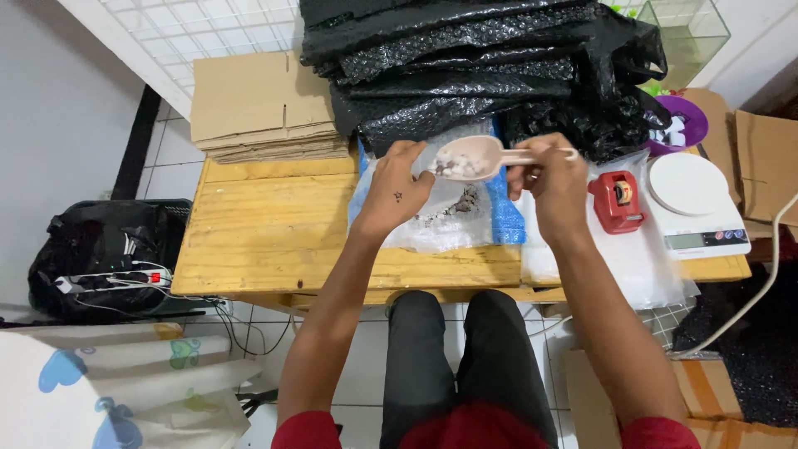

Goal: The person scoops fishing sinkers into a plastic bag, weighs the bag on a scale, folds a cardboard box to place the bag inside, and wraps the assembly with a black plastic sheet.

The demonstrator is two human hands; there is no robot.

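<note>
My right hand [555,179] grips the handle of a pale pink plastic scoop [470,158] that carries a small load of dark and white bits. My left hand [397,189] holds up the edge of a clear plastic bag [453,218] right beside the scoop's bowl. The bag lies on a blue sheet [504,212] on the wooden table [274,241] and has dark and pale grains inside. Both hands hover over the table's middle, just in front of the black stack.
A stack of black bubble wrap [474,58] fills the table's back. Flattened cardboard [258,108] sits back left. A red tape dispenser [617,199] and a white kitchen scale [694,204] are at the right. A black bag [108,249] with a power strip lies on the floor left.
</note>
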